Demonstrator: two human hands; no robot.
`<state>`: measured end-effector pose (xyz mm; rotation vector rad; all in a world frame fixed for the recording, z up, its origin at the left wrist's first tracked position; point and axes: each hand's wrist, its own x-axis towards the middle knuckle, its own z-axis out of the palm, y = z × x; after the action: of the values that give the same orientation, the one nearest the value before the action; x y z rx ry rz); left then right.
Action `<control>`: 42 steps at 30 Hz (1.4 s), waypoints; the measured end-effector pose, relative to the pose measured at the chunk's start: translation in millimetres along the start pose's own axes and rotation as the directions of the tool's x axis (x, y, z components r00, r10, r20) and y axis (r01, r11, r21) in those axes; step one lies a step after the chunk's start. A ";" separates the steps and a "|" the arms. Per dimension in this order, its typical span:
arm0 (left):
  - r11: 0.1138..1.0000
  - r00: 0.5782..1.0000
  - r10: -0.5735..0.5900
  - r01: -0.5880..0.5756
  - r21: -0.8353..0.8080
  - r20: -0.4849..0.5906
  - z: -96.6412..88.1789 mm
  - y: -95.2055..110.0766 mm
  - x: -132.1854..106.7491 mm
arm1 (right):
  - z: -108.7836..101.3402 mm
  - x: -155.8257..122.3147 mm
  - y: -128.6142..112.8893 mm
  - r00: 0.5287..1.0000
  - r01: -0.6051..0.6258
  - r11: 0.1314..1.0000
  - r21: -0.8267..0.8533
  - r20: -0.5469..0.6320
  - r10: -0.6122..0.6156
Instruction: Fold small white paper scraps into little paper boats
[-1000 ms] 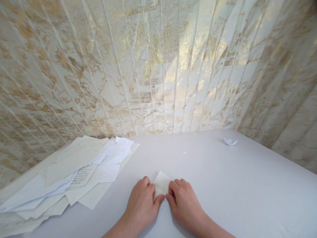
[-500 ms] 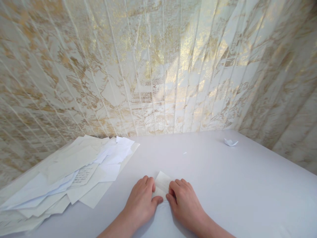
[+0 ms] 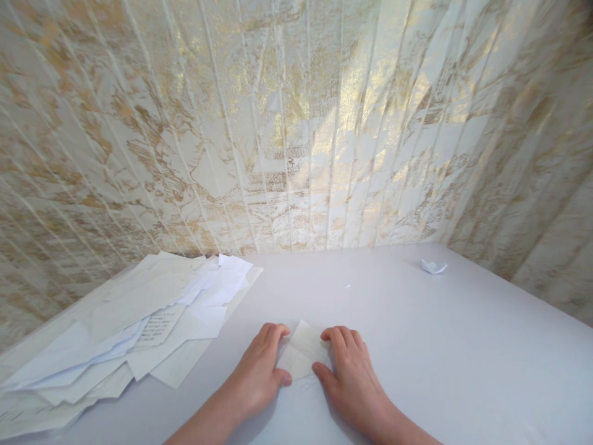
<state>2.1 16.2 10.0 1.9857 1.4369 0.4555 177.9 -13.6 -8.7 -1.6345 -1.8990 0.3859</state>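
One paper (image 3: 303,349) — left hand (image 3: 260,366), right hand (image 3: 351,368) alongside

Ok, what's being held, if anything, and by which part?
Nothing looks gripped: left hand and right hand, open, flank the folded paper; a light hold at its edges can't be ruled out.

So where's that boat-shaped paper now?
In the head view, the boat-shaped paper sits near the far right corner of the table, beyond the right hand, by the patterned backdrop.
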 end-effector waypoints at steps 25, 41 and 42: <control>0.866 1.000 -0.007 0.013 -0.499 0.014 11.9 8.4 3.9 | 4.6 4.0 8.2 0.999 -0.048 0.724 0.688 0.048 0.021; 0.833 0.820 0.523 -0.436 0.340 -0.230 14.9 3.5 -10.5 | -17.1 5.4 15.8 0.799 0.549 0.788 -0.277 -0.102 -0.592; 0.801 0.813 0.554 -0.462 0.381 -0.181 13.2 5.4 -11.1 | -16.0 4.6 14.1 0.797 0.561 0.772 -0.298 -0.057 -0.601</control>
<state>10.3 1.0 4.9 2.6857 1.1609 0.8163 198.5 -8.8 -3.2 -1.0826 -2.2835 -0.2604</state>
